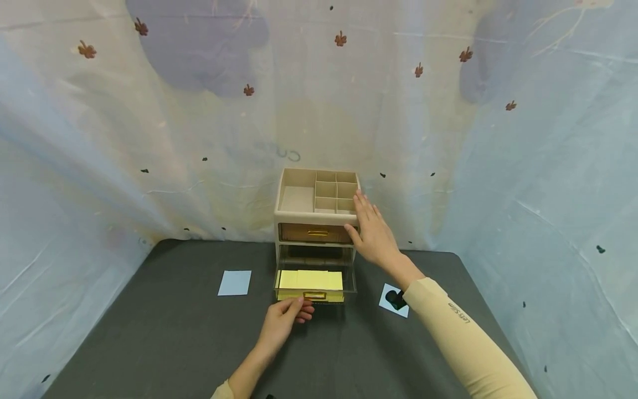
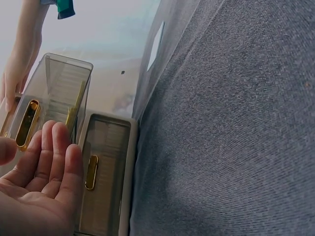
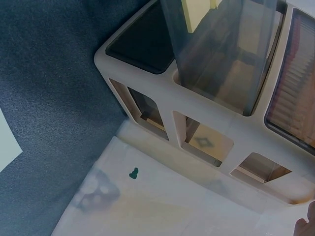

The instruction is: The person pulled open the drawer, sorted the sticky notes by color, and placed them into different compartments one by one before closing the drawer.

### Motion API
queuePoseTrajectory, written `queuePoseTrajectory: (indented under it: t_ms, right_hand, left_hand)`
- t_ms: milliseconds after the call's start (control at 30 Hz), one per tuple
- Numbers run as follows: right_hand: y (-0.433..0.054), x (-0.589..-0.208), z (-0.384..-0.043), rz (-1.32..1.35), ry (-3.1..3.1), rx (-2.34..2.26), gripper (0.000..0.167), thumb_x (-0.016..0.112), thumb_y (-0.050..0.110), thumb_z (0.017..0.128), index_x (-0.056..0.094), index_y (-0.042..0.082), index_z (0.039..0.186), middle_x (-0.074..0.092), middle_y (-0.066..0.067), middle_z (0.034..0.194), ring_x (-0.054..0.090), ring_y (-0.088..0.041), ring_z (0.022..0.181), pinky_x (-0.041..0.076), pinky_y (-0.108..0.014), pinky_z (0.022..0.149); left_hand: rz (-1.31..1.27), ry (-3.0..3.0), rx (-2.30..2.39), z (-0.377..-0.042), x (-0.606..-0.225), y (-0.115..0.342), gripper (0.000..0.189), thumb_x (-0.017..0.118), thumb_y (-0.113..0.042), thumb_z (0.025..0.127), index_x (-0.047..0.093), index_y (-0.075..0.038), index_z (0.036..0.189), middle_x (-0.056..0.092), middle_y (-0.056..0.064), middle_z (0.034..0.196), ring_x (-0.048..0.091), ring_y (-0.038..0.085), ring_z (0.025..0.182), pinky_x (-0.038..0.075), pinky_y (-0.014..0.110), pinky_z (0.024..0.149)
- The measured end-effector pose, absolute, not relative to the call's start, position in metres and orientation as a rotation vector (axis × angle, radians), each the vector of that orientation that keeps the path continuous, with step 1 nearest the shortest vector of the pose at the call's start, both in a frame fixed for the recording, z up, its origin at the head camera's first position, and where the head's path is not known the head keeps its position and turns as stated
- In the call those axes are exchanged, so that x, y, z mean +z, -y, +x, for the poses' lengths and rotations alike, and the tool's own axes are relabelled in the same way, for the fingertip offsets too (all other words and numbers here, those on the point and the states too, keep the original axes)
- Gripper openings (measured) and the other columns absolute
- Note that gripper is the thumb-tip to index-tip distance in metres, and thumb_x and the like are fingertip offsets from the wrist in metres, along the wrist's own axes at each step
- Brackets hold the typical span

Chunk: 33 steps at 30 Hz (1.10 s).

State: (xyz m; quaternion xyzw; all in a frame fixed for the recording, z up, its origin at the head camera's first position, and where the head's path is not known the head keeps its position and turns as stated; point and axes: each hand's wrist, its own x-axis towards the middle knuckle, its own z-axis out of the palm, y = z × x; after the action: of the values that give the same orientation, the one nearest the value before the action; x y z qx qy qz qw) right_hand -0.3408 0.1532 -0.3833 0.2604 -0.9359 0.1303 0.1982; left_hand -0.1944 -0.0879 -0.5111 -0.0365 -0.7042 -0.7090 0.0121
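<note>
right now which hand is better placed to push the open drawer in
Probably the left hand, beside the gold handle of the open drawer; the right hand is higher, at the top of the organizer.

The organizer looks smooth plastic, its drawer glossy plastic, the handle shiny metal, the tablecloth matt

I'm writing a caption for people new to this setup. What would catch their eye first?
Probably the bright yellow paper in the pulled-out middle drawer of the beige organizer, at the back of the dark table. Next, the left hand by that drawer's gold handle and the right hand at the organizer's upper right edge. Then two pale blue squares, one on either side.
</note>
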Motion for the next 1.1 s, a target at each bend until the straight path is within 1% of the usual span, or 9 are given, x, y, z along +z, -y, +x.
queuePoseTrajectory:
  t_ms: [300,400,567,767,933,1100]
  right_hand:
    - [-0.1538,-0.3848,-0.3429,0.738,2.621,0.370,0.076,0.047,0.036,0.112,0.007,0.001,0.166,-0.001,-0.008,0.175,0.008,-0.030,0.161,0.017,-0.053,0.128]
    - [-0.1538,-0.3846,-0.3429,0.736,2.622,0.373,0.076,0.047,0.036,0.112,0.007,0.001,0.166,-0.001,-0.008,0.175,0.007,-0.028,0.161,0.016,-0.053,0.128]
    - [-0.1533,-0.3845,-0.3427,0.741,2.618,0.379,0.076,0.047,0.035,0.112,0.008,0.001,0.166,0.000,-0.008,0.175,0.011,-0.031,0.161,0.016,-0.052,0.128]
    - [-0.1537,-0.3844,-0.3422,0.745,2.605,0.388,0.075,0.048,0.034,0.111,0.009,0.000,0.166,0.001,-0.009,0.175,0.014,-0.034,0.160,0.017,-0.053,0.128]
    - [-0.1540,-0.3847,-0.3422,0.746,2.601,0.394,0.075,0.048,0.034,0.111,0.010,-0.001,0.166,0.001,-0.009,0.175,0.015,-0.035,0.159,0.018,-0.054,0.128]
    - [-0.1539,-0.3850,-0.3423,0.748,2.593,0.396,0.075,0.049,0.033,0.111,0.010,-0.001,0.166,0.002,-0.010,0.175,0.015,-0.035,0.159,0.019,-0.054,0.127]
  left_hand:
    - [-0.123,2.215,-2.218,-0.1959,-0.5086,0.0869,0.045,0.057,-0.032,0.109,0.073,0.009,0.116,0.077,0.017,0.101,0.075,0.022,0.088,0.062,0.038,0.082]
    - [-0.118,2.212,-2.225,-0.1961,-0.5082,0.0866,0.044,0.057,-0.031,0.109,0.073,0.009,0.117,0.077,0.017,0.101,0.075,0.022,0.088,0.062,0.037,0.082]
    - [-0.111,2.204,-2.223,-0.1960,-0.5092,0.0852,0.043,0.058,-0.031,0.109,0.073,0.009,0.116,0.077,0.016,0.100,0.075,0.022,0.087,0.062,0.038,0.081]
    - [-0.105,2.198,-2.217,-0.1967,-0.5099,0.0839,0.044,0.058,-0.031,0.109,0.072,0.010,0.117,0.077,0.015,0.100,0.074,0.022,0.086,0.062,0.032,0.077]
    - [-0.100,2.178,-2.241,-0.1981,-0.5090,0.0832,0.045,0.058,-0.031,0.109,0.071,0.011,0.117,0.077,0.016,0.100,0.074,0.023,0.086,0.062,0.036,0.078]
    - [-0.094,2.163,-2.251,-0.2008,-0.5073,0.0823,0.046,0.058,-0.032,0.109,0.072,0.011,0.116,0.076,0.016,0.099,0.074,0.022,0.086,0.062,0.033,0.077]
